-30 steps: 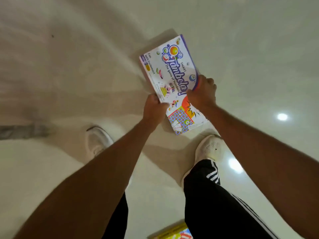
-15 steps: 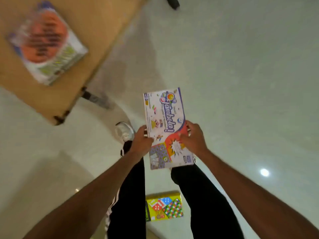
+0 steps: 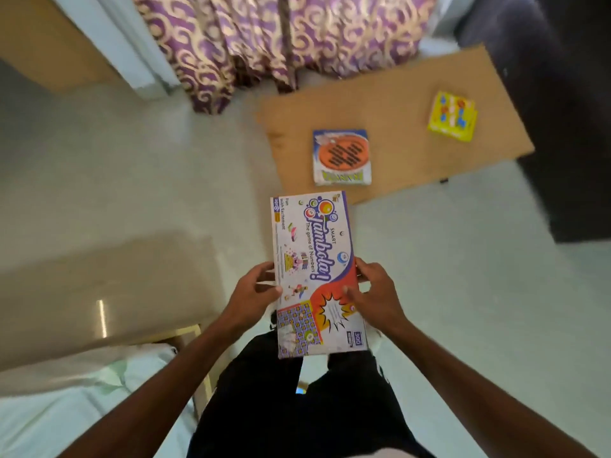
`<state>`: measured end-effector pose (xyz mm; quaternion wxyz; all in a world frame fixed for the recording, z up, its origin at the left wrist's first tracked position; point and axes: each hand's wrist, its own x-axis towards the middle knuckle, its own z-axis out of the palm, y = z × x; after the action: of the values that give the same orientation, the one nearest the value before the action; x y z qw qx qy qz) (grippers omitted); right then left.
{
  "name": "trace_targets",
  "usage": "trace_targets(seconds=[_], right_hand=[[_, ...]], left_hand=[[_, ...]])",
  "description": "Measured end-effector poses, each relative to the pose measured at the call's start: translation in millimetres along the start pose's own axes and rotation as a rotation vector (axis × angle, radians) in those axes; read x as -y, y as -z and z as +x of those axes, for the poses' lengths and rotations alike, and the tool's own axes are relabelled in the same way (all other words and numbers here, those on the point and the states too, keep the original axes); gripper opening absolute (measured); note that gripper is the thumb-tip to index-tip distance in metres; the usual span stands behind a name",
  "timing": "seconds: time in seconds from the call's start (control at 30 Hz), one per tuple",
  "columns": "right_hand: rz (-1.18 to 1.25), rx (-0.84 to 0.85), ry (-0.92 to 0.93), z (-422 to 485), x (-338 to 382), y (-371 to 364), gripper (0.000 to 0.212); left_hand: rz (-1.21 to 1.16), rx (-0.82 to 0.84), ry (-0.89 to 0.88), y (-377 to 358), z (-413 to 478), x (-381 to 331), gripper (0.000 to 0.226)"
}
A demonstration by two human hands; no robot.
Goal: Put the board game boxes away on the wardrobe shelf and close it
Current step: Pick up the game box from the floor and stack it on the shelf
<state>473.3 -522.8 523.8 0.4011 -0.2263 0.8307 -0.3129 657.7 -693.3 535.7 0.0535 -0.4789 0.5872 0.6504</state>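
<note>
The person holds the Tambola box (image 3: 314, 259) flat, above the floor and in front of the legs. The left hand (image 3: 254, 292) grips one long edge and the right hand (image 3: 373, 292) grips the other. The thumbs press on the lid, and the fingers (image 3: 262, 270) are curled around the edges to the underside.

Two more boxes, an orange box (image 3: 342, 157) and a yellow box (image 3: 451, 115), lie well apart on the tabletop (image 3: 396, 94) ahead. The wardrobe is not recognised in this view.

The step in hand seems to be carrying this box to the shelf. To do it well, the person should keep the box level with both hands so that the lid does not slide off. At the shelf, the short end should go in first.
</note>
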Motion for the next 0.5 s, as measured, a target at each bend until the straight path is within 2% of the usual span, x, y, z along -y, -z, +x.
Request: trace_targets(seconds=[0.2,0.5], right_hand=[[-0.152,0.099,0.229,53.9,124.9,-70.1,0.053],[-0.354,0.413,0.505,126.1,315.9,-251.5,0.049]], left_hand=[[-0.205,-0.236,-0.067,120.1,-17.9,6.6,0.038],[-0.552,-0.701,-0.061,308.3,-46.7,51.9,0.043]])
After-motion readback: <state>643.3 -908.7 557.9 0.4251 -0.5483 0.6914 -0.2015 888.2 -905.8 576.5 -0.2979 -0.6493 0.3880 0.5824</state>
